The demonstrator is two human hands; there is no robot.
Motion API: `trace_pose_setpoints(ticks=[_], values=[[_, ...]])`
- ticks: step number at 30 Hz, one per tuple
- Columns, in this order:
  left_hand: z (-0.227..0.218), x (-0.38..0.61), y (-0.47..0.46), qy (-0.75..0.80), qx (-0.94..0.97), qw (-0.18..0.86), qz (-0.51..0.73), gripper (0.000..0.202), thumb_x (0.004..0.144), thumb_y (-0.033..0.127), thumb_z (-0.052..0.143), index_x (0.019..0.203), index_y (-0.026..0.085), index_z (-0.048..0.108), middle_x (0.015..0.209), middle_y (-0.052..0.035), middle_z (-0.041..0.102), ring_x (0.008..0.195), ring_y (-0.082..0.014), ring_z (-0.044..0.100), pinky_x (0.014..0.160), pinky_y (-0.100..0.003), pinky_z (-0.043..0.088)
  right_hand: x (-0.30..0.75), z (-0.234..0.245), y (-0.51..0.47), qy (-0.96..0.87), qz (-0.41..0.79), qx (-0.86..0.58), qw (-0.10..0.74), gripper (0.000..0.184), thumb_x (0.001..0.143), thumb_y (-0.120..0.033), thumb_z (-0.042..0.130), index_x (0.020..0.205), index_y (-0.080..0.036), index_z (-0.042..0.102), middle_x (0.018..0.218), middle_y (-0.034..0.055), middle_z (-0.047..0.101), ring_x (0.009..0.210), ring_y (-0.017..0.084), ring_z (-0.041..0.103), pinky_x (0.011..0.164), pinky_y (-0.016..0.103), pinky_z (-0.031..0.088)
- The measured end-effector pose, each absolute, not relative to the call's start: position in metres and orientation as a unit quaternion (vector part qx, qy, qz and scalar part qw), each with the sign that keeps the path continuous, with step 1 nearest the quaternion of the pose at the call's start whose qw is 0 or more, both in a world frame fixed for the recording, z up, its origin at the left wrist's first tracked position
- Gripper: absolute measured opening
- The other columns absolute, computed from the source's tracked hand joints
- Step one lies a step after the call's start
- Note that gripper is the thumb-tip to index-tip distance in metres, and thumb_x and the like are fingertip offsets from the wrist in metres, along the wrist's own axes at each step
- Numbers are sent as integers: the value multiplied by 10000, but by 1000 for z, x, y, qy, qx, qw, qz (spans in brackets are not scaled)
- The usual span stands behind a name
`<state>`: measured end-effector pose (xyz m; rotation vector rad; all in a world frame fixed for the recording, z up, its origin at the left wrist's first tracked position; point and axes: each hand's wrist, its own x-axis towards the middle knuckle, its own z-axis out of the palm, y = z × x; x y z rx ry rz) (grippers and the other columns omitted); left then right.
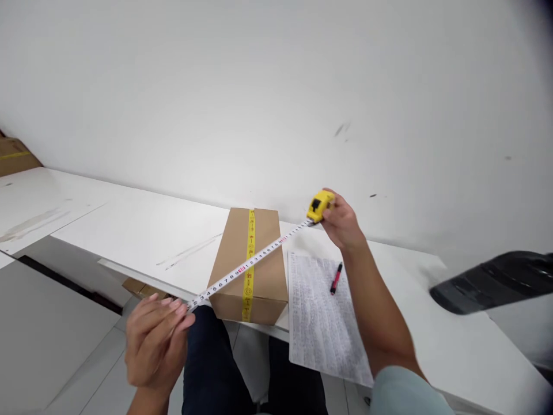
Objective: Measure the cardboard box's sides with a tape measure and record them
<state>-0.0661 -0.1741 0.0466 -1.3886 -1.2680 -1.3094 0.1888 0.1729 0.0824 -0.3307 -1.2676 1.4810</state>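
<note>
A brown cardboard box [263,271] sealed with yellow tape lies on the white table [142,230], its near end over the table's front edge. My right hand [343,222] is closed round a yellow tape measure case [320,204] just beyond the box's far right corner. The white blade [246,266] runs diagonally across the box top down to my left hand [155,340], whose fingertips pinch the blade's end in front of the box's near left corner, below table level.
A printed sheet [319,323] lies right of the box with a red and black pen [336,278] on it. A dark object [496,281] sits at the right. Another cardboard box [12,154] shows far left. More cardboard [140,286] lies under the table. My dark-trousered legs are below.
</note>
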Motion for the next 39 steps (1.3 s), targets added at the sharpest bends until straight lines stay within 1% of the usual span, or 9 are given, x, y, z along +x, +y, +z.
trace_pose_setpoints(ticks=[4,12,14,16,18,22,25,33,39], values=[[47,-34,-179,-487,-650,333,-479,262,777,93,817,961,263,741,839,5,733,847,-172,679,967,-419,566,252,59,48,-594,586,-212,509,704,519,-321,996,1172,-318,734,898,32,656,716,198,612,606,328,560],[24,66,-147,-382,-775,218,-454,167,830,233,813,977,264,739,840,58,777,844,-110,684,1212,-431,305,255,-21,-83,-431,751,-205,457,461,583,-350,958,971,-318,710,1011,19,652,831,188,659,704,307,556],[23,65,-138,-401,-784,211,-425,355,821,471,794,1100,269,708,997,-22,777,1001,-184,691,1232,-521,240,251,-33,-88,-357,782,-210,465,463,610,-357,947,991,-314,688,1094,31,695,922,213,688,820,358,570],[34,55,-125,-433,-791,220,-372,790,727,749,706,1316,232,612,1269,-165,694,1251,-316,606,1226,-615,187,247,-40,-89,-297,801,-224,469,543,615,-338,949,1082,-326,673,1117,37,723,981,230,699,895,401,565],[53,40,-109,-499,-777,219,-313,1029,693,842,641,1472,190,478,1451,-249,556,1407,-419,457,1204,-680,155,239,-44,-90,-253,824,-236,450,682,605,-296,957,1208,-347,640,1095,28,738,1003,228,706,924,413,564],[88,-1,-83,-671,-696,140,-213,815,787,733,666,1434,255,538,1484,-173,559,1411,-476,429,1153,-730,216,214,-50,-97,-237,864,-242,373,905,549,-263,979,1337,-355,544,1016,7,750,975,228,730,899,417,580],[93,-46,-91,-728,-632,57,-259,718,827,683,638,1400,258,555,1515,-145,537,1407,-433,458,1129,-654,349,202,-51,-101,-290,845,-245,376,957,567,-289,976,1379,-362,474,996,2,756,944,230,737,882,423,585],[6,-142,-145,-675,-467,-113,-560,561,877,639,611,1224,199,599,1381,-189,637,1215,-310,663,1007,-501,540,185,15,-43,-482,732,-197,440,573,726,-332,900,1168,-328,535,1116,50,764,989,234,737,873,388,586],[-10,-111,-162,-663,-453,-11,-596,495,965,587,517,1276,209,591,1324,-176,669,1220,-289,662,1010,-494,542,140,91,-12,-653,643,-56,396,516,708,-260,901,1124,-330,603,1123,40,709,968,230,712,803,369,600]])
